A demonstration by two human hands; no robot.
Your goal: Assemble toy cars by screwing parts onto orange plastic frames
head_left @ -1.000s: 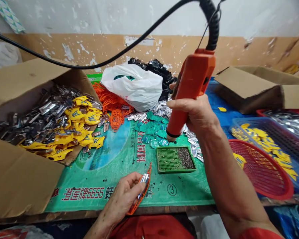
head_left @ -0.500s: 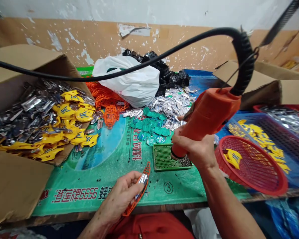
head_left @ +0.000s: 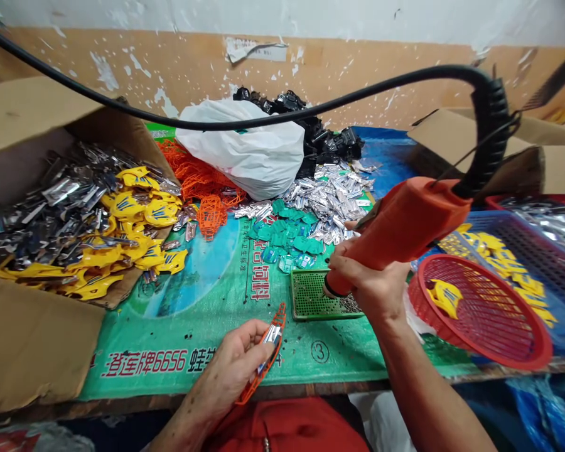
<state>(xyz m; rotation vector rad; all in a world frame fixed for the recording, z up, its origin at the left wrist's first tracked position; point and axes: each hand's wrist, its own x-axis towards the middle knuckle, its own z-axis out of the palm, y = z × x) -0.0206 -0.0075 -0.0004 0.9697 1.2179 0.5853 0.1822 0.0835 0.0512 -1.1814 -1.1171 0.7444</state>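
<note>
Near the table's front edge, my left hand (head_left: 238, 358) pinches an orange lattice part (head_left: 279, 314) with a shiny silver piece laid against it. My right hand (head_left: 374, 285) is wrapped round an orange-red power tool (head_left: 400, 220) hanging from a black cable. The tool's lower end is over the green tray (head_left: 306, 316), which holds small screws at its right side; whether the tip touches them is hidden. Behind the tray lie green parts (head_left: 282, 232) and a heap of silver pieces (head_left: 332, 194).
A cardboard box (head_left: 32, 339) with silver and yellow parts stands left. On the right are a red basket (head_left: 494, 314) holding a yellow part and a blue crate (head_left: 522, 238). A white bag (head_left: 245, 144) and black parts (head_left: 343, 145) lie at the back.
The tool and its cable have shifted slightly right, the tool tilting a little more. The cable's left part hangs differently. My left hand keeps its hold on the orange part.
</note>
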